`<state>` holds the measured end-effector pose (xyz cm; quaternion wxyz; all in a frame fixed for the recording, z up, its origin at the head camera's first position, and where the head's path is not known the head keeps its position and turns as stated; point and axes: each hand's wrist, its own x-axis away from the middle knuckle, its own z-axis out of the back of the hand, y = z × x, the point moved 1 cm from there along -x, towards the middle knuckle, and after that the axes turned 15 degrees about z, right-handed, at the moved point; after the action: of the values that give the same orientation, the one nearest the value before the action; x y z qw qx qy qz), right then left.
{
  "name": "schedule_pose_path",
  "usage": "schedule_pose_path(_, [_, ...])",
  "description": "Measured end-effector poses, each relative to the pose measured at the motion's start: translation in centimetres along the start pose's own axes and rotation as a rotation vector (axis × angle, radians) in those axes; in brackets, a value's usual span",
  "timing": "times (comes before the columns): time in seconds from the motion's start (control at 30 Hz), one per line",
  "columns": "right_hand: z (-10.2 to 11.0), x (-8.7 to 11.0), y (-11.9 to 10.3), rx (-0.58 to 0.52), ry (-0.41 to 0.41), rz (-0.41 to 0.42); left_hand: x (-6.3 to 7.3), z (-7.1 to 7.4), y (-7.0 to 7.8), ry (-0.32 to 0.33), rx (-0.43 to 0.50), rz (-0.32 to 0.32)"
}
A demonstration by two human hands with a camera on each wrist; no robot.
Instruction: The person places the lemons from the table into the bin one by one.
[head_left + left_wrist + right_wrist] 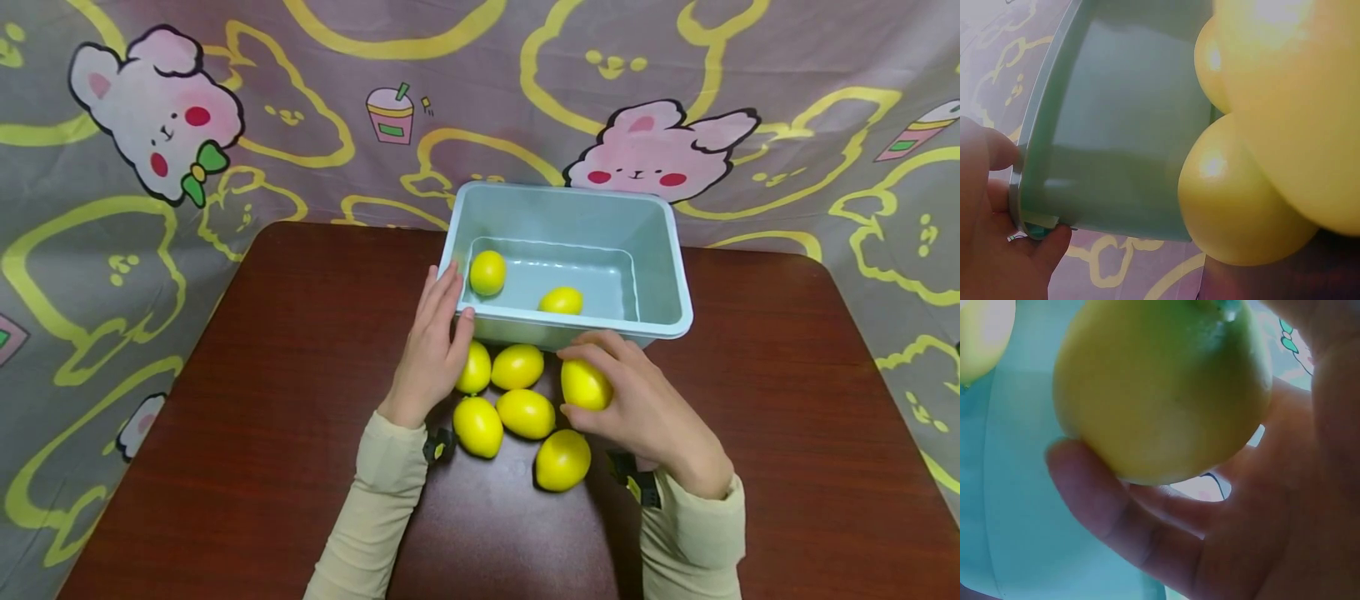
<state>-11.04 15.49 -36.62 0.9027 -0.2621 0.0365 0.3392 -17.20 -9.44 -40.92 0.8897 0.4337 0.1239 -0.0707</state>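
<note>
My right hand (637, 400) grips a yellow lemon (585, 385) between thumb and fingers, close to the front wall of the tub. In the right wrist view that lemon (1160, 394) shows a greenish end, with fingertips along its side. My left hand (429, 354) rests at the front left corner of the pale blue-green plastic tub (570, 197), its fingers straight along the left rim and the thumb at the front rim. Two lemons lie inside the tub, one at the left (488, 273) and another partly hidden behind the front wall (561, 301).
Several lemons (526, 414) lie grouped on the dark brown table (315, 375) in front of the tub, between my forearms. One lemon (472, 368) is partly covered by my left hand. A cartoon-printed cloth (480, 100) hangs behind the table and along both sides.
</note>
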Motion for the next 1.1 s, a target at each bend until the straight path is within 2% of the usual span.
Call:
schedule_pose_path(0.43, [0.34,-0.03,-0.18,0.012,0.050,0.027,0.02,0.06,0.05,-0.002,0.002,0.008])
schedule_pose_path(0.77, [0.54,-0.03,-0.27,0.036,0.134,0.082,0.00,0.04,-0.01,0.000,0.007,-0.004])
schedule_pose_path(1.1, [0.88,-0.01,-0.33,0.041,0.210,0.094,0.01,-0.03,-0.10,0.005,0.002,-0.006])
